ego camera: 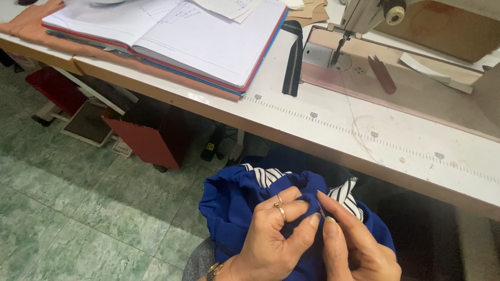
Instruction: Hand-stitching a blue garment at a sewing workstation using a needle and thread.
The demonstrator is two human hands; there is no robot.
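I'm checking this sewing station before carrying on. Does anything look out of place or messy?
A loose thread curls across the white table, trailing from the sewing machine. Both hands pinch the blue garment; nothing looks damaged.

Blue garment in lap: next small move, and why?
Probably draw the right hand back a little to pull the small thing at its fingertips clear. The left hand already pinches the blue garment taut beside it; what is gripped is too small to tell.
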